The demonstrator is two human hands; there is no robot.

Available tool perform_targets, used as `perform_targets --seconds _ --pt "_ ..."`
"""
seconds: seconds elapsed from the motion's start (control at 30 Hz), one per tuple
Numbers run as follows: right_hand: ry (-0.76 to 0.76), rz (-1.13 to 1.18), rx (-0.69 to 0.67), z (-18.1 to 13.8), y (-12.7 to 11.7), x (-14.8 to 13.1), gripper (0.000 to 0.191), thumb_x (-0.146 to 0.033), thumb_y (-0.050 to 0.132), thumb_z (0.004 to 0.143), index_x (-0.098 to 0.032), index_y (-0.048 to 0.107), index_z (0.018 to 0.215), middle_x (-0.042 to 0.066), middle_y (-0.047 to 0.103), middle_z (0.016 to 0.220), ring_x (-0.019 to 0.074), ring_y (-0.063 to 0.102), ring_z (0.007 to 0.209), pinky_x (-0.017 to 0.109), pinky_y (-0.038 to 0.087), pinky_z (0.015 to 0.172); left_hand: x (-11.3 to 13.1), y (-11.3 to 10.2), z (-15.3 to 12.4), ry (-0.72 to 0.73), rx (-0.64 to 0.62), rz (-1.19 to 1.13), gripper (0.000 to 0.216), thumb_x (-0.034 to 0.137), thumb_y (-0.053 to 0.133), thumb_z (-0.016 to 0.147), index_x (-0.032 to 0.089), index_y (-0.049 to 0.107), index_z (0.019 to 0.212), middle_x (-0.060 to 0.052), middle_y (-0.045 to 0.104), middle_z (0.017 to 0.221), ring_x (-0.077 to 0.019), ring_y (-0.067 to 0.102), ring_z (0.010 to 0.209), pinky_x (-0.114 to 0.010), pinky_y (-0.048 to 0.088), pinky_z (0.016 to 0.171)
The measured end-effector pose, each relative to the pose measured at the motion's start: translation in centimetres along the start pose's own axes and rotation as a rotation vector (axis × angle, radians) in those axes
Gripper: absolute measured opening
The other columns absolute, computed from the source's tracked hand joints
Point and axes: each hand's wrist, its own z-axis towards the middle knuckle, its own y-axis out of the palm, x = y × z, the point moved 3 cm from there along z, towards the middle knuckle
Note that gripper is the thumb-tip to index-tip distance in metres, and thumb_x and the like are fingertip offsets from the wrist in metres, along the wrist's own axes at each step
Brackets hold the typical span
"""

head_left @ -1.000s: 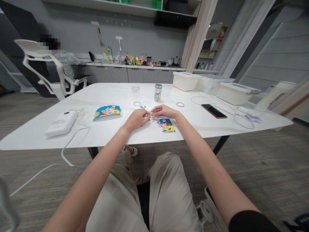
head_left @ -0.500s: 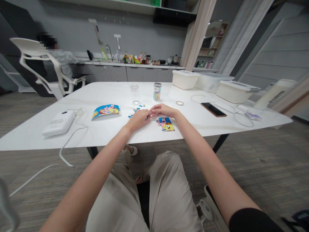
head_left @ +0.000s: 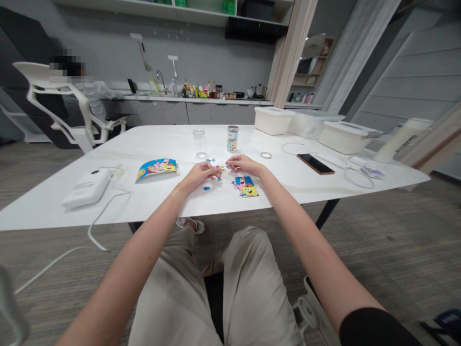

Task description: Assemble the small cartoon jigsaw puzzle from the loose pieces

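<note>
My left hand (head_left: 199,175) is over the table with its fingers curled among loose jigsaw pieces (head_left: 220,168); whatever its fingertips pinch is too small to make out. A single blue piece (head_left: 206,188) lies just below that hand. My right hand (head_left: 244,165) pinches a small blue jigsaw piece (head_left: 227,166) at its fingertips. Below the right hand lies a partly joined cartoon jigsaw (head_left: 246,187) with an uneven left edge. To the left of both hands, a curved picture sheet (head_left: 157,169) with the same cartoon figures rests on the table.
Behind the hands stand a clear jar (head_left: 199,142) and a cartoon-printed can (head_left: 232,139), with a ring-shaped lid (head_left: 265,155) nearby. A phone (head_left: 315,164), cables and storage boxes (head_left: 272,120) occupy the right. A white device (head_left: 88,187) sits left; a person (head_left: 91,98) sits beyond.
My hands, close together before, have drawn apart, the left one moving left. More loose pieces now show between them, and a blue piece shows below my left hand.
</note>
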Motion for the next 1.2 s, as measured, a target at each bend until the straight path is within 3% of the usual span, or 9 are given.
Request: perform_targets --seconds 0.2,0.4,0.53,0.87,1.2 --pt "-0.004 0.006 0.0 0.05 -0.03 -0.08 0.003 -0.015 0.065 0.084 -0.013 0.068 0.083 0.0 0.066 0.07 0.0075 0.058 0.06 0.018 0.045 0.056 -0.04 -0.22 0.0 -0.014 0.018 -0.083 0.04 0.04 0.084 0.062 0.014 0.063 0.084 -0.008 0.073 0.086 -0.0155 0.068 0.076 -0.029 0.05 0.07" --pt "0.004 0.009 0.001 0.07 0.0 -0.03 0.003 -0.015 0.066 0.084 -0.013 0.068 0.084 0.0 0.066 0.07 0.0074 0.058 0.059 0.018 0.045 0.056 -0.31 -0.5 0.23 -0.01 0.06 -0.054 0.037 0.037 0.085 0.06 0.012 0.071 0.083 -0.006 0.072 0.082 -0.0125 0.062 0.073 -0.028 0.049 0.07" --pt "0.012 0.006 0.0 0.04 0.09 -0.06 0.005 -0.013 0.064 0.085 -0.013 0.068 0.083 0.0 0.065 0.068 0.0072 0.057 0.058 0.017 0.044 0.054 -0.37 -0.59 0.37 -0.027 0.072 -0.073 0.034 0.039 0.081 0.066 0.013 0.071 0.086 -0.003 0.069 0.078 -0.0103 0.059 0.067 -0.028 0.05 0.069" --pt "0.021 0.023 -0.011 -0.14 0.16 -0.24 0.004 -0.013 0.064 0.086 -0.013 0.068 0.083 0.0 0.065 0.068 0.0068 0.057 0.057 0.017 0.044 0.053 -0.24 -0.64 0.1 -0.001 0.064 0.042 0.034 0.037 0.085 0.057 0.014 0.07 0.077 -0.003 0.069 0.07 -0.0121 0.06 0.064 -0.029 0.048 0.07" --pt "0.021 0.009 -0.002 -0.21 0.22 -0.27 0.003 -0.015 0.067 0.084 -0.013 0.068 0.083 0.001 0.067 0.069 0.0072 0.058 0.058 0.017 0.046 0.054 0.0 -0.46 0.08 -0.029 0.081 -0.038 0.05 0.048 0.088 0.051 0.014 0.068 0.083 -0.001 0.068 0.071 -0.0118 0.06 0.061 -0.029 0.049 0.067"
